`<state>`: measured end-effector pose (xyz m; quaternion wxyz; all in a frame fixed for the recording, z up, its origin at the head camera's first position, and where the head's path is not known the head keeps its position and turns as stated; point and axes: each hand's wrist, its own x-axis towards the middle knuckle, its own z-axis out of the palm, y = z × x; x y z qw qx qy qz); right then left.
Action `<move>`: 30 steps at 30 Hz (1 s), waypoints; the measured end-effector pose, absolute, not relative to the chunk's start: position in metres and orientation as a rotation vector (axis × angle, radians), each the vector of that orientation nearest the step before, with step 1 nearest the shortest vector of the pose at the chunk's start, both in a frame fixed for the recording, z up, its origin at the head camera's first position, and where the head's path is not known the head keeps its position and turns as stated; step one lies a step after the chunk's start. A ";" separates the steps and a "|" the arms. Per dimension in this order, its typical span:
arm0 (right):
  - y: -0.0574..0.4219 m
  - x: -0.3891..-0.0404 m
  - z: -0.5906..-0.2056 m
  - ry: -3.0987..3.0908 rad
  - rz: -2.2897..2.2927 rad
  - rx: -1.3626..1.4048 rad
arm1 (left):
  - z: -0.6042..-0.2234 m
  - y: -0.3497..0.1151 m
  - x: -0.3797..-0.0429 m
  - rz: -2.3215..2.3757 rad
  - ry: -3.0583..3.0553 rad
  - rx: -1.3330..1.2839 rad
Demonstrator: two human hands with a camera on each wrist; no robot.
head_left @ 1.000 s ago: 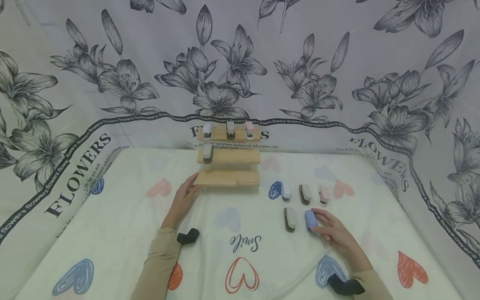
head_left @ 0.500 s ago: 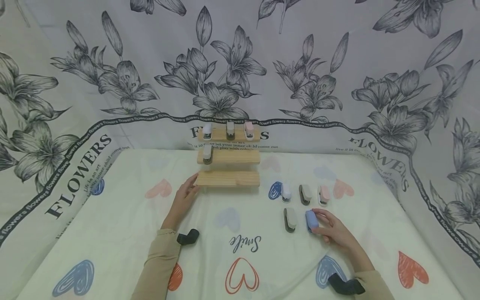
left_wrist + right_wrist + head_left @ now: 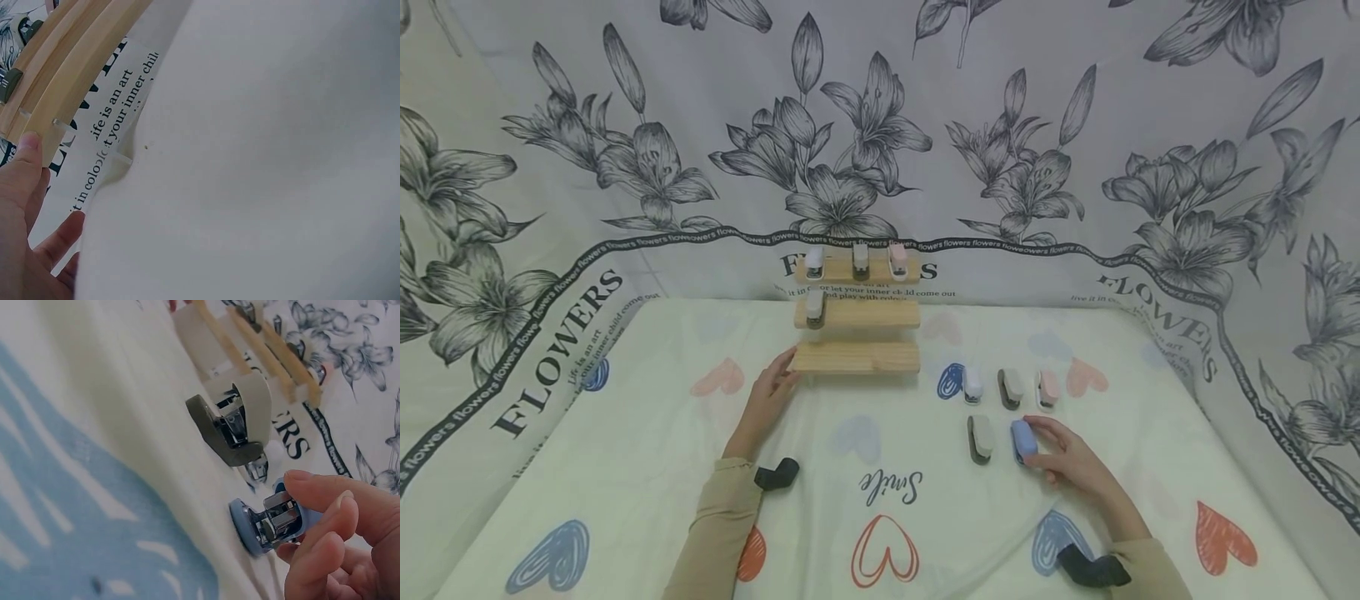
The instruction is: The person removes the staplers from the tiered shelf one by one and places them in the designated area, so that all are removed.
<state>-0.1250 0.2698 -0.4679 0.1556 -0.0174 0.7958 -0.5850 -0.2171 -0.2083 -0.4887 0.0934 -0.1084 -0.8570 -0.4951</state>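
With thumb and fingers, my right hand (image 3: 1071, 467) pinches a small blue stapler (image 3: 1022, 440) standing on the table. In the right wrist view, its metal front shows between the blue halves. Left of it stands a grey stapler (image 3: 980, 438). Behind these are a white stapler (image 3: 972, 384), another grey stapler (image 3: 1011, 388) and a pink stapler (image 3: 1047, 389). My left hand (image 3: 765, 402) touches the left end of the lowest board (image 3: 856, 358) of a three-tier wooden rack. In the left wrist view, one fingertip (image 3: 29, 141) rests on the board's end, other fingers loosely spread.
On the rack's top board (image 3: 842, 269) stand a white, a grey and a pink stapler; the middle board (image 3: 872, 313) bears one grey stapler (image 3: 815, 307) at its left. A heart-printed cloth (image 3: 880, 450) covers the table, and a flower-printed curtain (image 3: 880, 208) hangs behind.
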 end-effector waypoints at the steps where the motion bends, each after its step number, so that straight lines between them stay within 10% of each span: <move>1: 0.270 -0.125 -0.467 2.293 -1.667 -0.049 | -0.489 -0.208 -0.217 -1.468 -2.544 -0.322; 30: 0.199 -0.180 -0.392 2.291 -1.739 -0.438 | -0.494 -0.211 -0.220 -1.475 -2.513 -0.349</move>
